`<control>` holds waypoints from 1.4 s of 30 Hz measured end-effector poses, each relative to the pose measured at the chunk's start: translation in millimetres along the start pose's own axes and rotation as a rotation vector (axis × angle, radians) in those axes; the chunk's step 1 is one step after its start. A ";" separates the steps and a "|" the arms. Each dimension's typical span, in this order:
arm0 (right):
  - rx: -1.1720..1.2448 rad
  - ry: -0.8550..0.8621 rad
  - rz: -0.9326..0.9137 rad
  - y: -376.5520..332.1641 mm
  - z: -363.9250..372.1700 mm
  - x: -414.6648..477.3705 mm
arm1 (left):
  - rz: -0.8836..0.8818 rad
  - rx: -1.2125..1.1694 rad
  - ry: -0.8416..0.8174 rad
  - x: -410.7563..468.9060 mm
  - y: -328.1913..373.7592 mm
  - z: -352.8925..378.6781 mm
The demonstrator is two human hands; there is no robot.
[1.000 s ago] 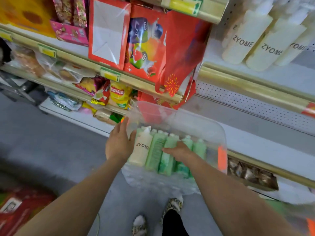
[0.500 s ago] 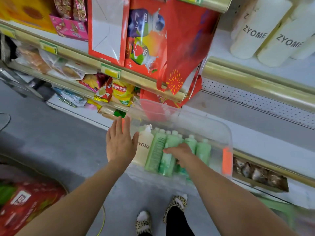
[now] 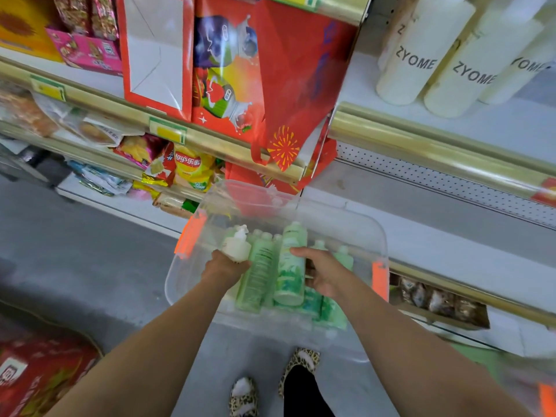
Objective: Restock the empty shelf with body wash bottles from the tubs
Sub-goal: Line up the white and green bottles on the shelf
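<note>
Clear tub, both hands working inside.
I see my left hand gripping a cream bottle and my right hand gripping a green bottle.

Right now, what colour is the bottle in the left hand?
The pump bottle is creamy white; the head view shows it best.

Both hands inside clear tub: left hand grips cream pump bottle, right hand grips green bottle raised above green bottles lying beside it; ZYOME bottles shelved upper right.
</note>
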State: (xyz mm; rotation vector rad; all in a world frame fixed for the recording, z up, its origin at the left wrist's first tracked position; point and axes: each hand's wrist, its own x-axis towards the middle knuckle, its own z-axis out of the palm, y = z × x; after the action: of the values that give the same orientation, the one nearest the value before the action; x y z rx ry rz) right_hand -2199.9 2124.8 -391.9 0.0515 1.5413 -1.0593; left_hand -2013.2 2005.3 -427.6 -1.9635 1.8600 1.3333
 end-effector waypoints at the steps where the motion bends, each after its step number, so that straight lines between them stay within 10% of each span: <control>1: 0.002 0.008 0.002 1.2 -1.3 0.7 | -0.012 -0.022 -0.004 1.7 -2.5 0.7; 10: -0.037 0.021 0.007 4.8 -6.7 5.0 | -0.031 -0.104 -0.016 -2.0 -2.1 -11.7; 19: 0.056 0.033 0.005 3.1 -7.4 -7.4 | -0.083 -0.713 -0.262 -22.2 17.2 -30.8; 42: 0.261 0.049 -0.482 -68.2 -32.9 -152.8 | 0.477 -1.004 -0.564 -156.0 125.6 -69.1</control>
State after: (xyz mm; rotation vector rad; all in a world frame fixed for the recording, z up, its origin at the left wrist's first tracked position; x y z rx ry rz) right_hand -2219.0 2183.8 -233.1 -0.1212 1.4847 -1.6480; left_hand -2063.4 2048.8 -226.4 -1.0881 1.5113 2.9922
